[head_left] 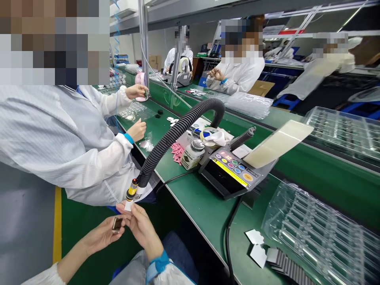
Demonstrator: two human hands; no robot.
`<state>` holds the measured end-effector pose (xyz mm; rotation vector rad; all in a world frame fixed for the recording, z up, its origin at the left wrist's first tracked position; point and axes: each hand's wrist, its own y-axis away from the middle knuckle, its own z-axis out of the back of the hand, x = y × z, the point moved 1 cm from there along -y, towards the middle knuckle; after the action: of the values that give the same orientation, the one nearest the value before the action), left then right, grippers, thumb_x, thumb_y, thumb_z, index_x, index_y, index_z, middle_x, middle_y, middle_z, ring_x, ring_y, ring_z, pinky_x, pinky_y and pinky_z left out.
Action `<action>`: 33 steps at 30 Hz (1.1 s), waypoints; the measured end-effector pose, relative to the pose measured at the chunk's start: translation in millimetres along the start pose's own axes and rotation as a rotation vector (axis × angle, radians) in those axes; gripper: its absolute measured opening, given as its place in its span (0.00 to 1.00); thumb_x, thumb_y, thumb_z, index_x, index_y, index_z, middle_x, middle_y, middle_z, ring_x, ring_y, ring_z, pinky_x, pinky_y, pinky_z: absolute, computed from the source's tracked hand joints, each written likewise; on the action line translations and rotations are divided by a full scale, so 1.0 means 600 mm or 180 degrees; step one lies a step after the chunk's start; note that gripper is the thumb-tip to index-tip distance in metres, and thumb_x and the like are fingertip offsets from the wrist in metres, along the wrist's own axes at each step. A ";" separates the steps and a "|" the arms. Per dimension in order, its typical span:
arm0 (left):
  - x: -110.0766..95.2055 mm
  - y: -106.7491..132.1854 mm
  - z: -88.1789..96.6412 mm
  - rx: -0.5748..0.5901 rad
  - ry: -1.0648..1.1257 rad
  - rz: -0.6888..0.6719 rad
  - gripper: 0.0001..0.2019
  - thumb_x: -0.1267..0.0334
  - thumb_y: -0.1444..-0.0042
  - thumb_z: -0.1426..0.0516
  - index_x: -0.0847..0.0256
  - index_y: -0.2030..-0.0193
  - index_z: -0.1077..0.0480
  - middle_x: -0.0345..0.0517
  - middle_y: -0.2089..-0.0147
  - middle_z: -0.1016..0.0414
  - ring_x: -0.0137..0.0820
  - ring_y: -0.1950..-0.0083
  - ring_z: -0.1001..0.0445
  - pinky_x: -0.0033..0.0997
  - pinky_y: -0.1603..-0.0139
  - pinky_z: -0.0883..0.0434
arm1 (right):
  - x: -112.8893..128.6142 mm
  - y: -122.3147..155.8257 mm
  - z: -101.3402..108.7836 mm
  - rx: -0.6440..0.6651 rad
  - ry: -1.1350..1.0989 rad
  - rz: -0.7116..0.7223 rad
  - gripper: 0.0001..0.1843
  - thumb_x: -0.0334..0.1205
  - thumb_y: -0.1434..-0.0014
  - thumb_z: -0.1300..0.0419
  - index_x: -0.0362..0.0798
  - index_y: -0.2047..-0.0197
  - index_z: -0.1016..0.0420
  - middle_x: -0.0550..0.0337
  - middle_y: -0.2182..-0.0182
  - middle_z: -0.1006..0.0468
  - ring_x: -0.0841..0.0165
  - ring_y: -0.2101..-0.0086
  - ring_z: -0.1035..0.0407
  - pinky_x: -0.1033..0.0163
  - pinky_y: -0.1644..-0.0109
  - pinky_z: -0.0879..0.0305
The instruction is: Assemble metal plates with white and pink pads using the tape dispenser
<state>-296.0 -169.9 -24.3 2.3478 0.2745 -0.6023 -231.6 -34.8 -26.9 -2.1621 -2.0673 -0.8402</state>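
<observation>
- The left hand (103, 233) reaches in from the lower left of the frame, forearm slanting up and to the right, palm turned upward and fingers curled.
- Its thumb and fingers are closed on a small dark part (117, 224) (metallic at the rim), which sits left of the frame's centre, toward the bottom.
- The right hand (141, 223) rises from the bottom centre, wrist bent so the fingers point up and left; a blue band (157, 265) circles the wrist.
- Thumb and fingers of this hand are pinched together on a white tab (128, 205), just under the yellow-and-black sensor (132, 190) at the hose's low end.
- The two hands meet at the fingers, the right one slightly higher in the frame.
- The black hose (170, 134) arches toward the upper centre, over the green counter (202, 209).
- On the counter, a bottle (192, 154) stands beside the machine (228, 172), right of centre; a clear tray (320, 233) lies at lower right.
</observation>
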 end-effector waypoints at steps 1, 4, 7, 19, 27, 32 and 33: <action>-0.005 0.008 0.007 -0.0026 -0.0006 -0.0027 0.16 0.62 0.55 0.32 0.66 0.60 0.23 0.45 0.67 0.19 0.29 0.65 0.20 0.21 0.64 0.23 | -0.004 0.001 -0.006 0.0053 0.0011 -0.0041 0.28 0.49 0.56 0.28 0.37 0.57 0.23 0.41 0.57 0.21 0.65 0.64 0.24 0.64 0.62 0.32; -0.009 -0.004 0.012 -0.0077 -0.0001 -0.0090 0.14 0.63 0.52 0.34 0.66 0.58 0.24 0.46 0.64 0.19 0.29 0.64 0.20 0.22 0.61 0.23 | -0.014 0.007 0.007 -0.0041 -0.0043 0.0017 0.25 0.49 0.55 0.29 0.42 0.58 0.23 0.47 0.56 0.21 0.67 0.61 0.26 0.63 0.56 0.32; 0.007 -0.051 -0.006 -0.0038 0.0023 -0.0076 0.12 0.66 0.48 0.36 0.68 0.56 0.26 0.48 0.62 0.19 0.30 0.62 0.20 0.26 0.60 0.23 | -0.011 0.014 0.046 -0.0349 -0.0148 0.0205 0.22 0.50 0.56 0.29 0.49 0.59 0.23 0.58 0.60 0.20 0.72 0.62 0.27 0.66 0.57 0.33; -0.027 0.043 0.051 -0.0253 0.0055 -0.0072 0.15 0.65 0.56 0.32 0.61 0.59 0.22 0.41 0.65 0.17 0.29 0.63 0.19 0.19 0.62 0.22 | -0.011 0.014 -0.027 0.0051 -0.0259 -0.0013 0.24 0.47 0.57 0.28 0.42 0.60 0.23 0.55 0.66 0.21 0.70 0.65 0.28 0.65 0.59 0.33; -0.008 -0.035 -0.045 -0.0085 -0.0027 -0.0187 0.10 0.70 0.47 0.37 0.64 0.56 0.24 0.46 0.60 0.17 0.31 0.60 0.19 0.23 0.58 0.22 | 0.001 0.119 -0.006 -0.0420 -0.0411 0.0057 0.20 0.43 0.54 0.29 0.45 0.57 0.22 0.58 0.66 0.22 0.75 0.66 0.29 0.70 0.61 0.34; 0.053 -0.031 -0.154 0.0316 0.0078 0.0098 0.18 0.64 0.54 0.32 0.58 0.54 0.24 0.42 0.59 0.17 0.30 0.56 0.20 0.23 0.55 0.24 | 0.086 0.249 -0.030 -0.0276 -0.0344 0.0561 0.26 0.45 0.59 0.26 0.43 0.57 0.23 0.57 0.68 0.23 0.73 0.68 0.29 0.68 0.61 0.35; 0.063 -0.021 -0.177 0.0384 0.0083 0.0157 0.18 0.62 0.55 0.32 0.57 0.55 0.23 0.41 0.58 0.18 0.30 0.55 0.21 0.22 0.54 0.24 | 0.101 0.273 -0.035 -0.0240 -0.0318 0.0749 0.27 0.47 0.59 0.26 0.45 0.57 0.24 0.59 0.70 0.23 0.74 0.70 0.30 0.69 0.62 0.35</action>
<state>-230.8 -88.4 19.5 2.4722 0.1962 -0.5791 -87.9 -6.0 70.0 -2.4725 -1.7976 -0.8105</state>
